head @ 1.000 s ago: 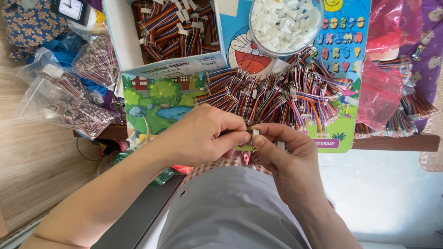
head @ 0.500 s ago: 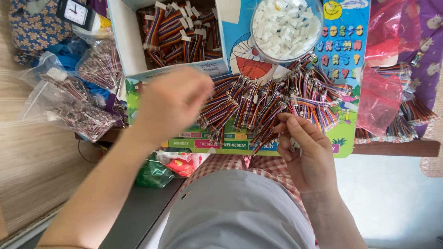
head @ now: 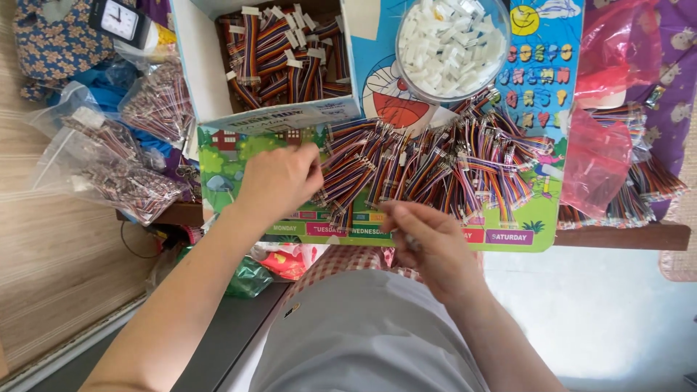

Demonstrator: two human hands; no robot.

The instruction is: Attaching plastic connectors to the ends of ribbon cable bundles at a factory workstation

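Rainbow-coloured ribbon wire pieces [head: 428,170] lay heaped on the printed board [head: 541,94], between the cardboard box of finished bundles [head: 283,62] and the bowl of white connectors [head: 450,43]. The left hand [head: 279,181] was curled at the heap's left edge, fingers pinched onto a few pieces; the right hand [head: 428,243] was loosely closed just below the heap, but whether it held anything could not be told. Judged light, limp and tangle-prone: best taken near the crimped ends, one piece at a time.
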